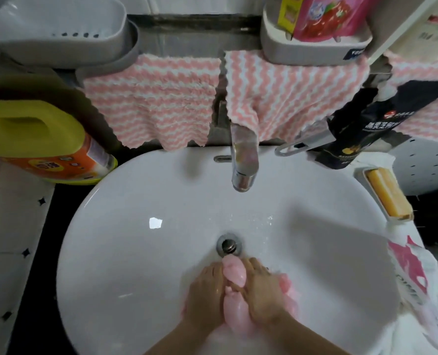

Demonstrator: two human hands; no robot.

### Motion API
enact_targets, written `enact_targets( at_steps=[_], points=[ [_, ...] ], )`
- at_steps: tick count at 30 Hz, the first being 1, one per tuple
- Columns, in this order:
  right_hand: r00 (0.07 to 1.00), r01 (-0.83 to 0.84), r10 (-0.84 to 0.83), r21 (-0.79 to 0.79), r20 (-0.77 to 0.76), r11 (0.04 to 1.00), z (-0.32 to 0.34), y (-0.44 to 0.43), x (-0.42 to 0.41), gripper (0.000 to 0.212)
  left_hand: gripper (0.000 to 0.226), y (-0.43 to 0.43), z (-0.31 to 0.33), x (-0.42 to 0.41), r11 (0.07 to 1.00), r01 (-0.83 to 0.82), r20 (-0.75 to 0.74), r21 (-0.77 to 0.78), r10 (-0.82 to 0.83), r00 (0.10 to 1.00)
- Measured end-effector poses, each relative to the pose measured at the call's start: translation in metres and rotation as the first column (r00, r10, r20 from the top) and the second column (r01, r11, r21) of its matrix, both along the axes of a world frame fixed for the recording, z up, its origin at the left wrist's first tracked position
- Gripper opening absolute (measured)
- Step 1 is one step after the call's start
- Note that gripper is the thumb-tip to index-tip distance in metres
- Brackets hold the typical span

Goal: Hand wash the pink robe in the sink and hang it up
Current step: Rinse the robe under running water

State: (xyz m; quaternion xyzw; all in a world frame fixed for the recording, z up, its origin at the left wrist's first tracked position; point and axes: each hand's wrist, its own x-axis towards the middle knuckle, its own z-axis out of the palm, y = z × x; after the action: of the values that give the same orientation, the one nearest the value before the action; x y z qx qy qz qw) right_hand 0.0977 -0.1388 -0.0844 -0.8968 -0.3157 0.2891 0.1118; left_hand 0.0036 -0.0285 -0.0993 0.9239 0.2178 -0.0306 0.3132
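- Both forearms enter from the near edge and converge over the near half of the sink (125,190).
- Left hand (205,293): back up, fingers close together and curled onto the pink robe (235,311) from its left side.
- Right hand (261,290): back up, fingers likewise together and wrapped onto the robe from the right. Thumbs not clearly visible.
- The robe is bunched into a wet roll squeezed between the two hands, low in the basin.
- The roll's long axis runs near-to-far, and its far tip ends just short of the drain (229,245).
- More pink fabric bulges out on the outer side of the right hand, and a little shows under the left wrist.
- Bare white basin lies to the left, right and beyond the hands.
- Faucet (243,160) spout overhangs the far basin, well apart from the hands.
- On the right rim are a soap bar (388,194) in its dish and a plastic bag (412,272).
- Detergent bottle (33,139) stands off the left rim.
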Motion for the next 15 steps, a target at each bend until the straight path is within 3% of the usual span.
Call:
enact_targets(
  at_steps=[6,11,15],
  points=[
    [0.979,-0.079,0.060,0.088,0.194,0.993,-0.0079,0.0031,0.0059,0.029,0.020,0.0072,-0.0025,0.0087,0.999,0.047,0.079,0.015,-0.048,0.996],
    [0.975,-0.095,0.049,0.210,0.215,0.973,-0.0164,0.0019,0.0078,0.019,0.018,0.0097,-0.0086,0.0085,0.995,0.095,0.068,0.030,-0.097,0.993],
    [0.960,-0.139,0.088,0.180,0.267,0.974,-0.0145,0.0027,0.0091,0.021,0.013,0.0101,-0.0046,0.0112,0.995,0.101,0.156,0.023,-0.103,0.982]
  ],
)
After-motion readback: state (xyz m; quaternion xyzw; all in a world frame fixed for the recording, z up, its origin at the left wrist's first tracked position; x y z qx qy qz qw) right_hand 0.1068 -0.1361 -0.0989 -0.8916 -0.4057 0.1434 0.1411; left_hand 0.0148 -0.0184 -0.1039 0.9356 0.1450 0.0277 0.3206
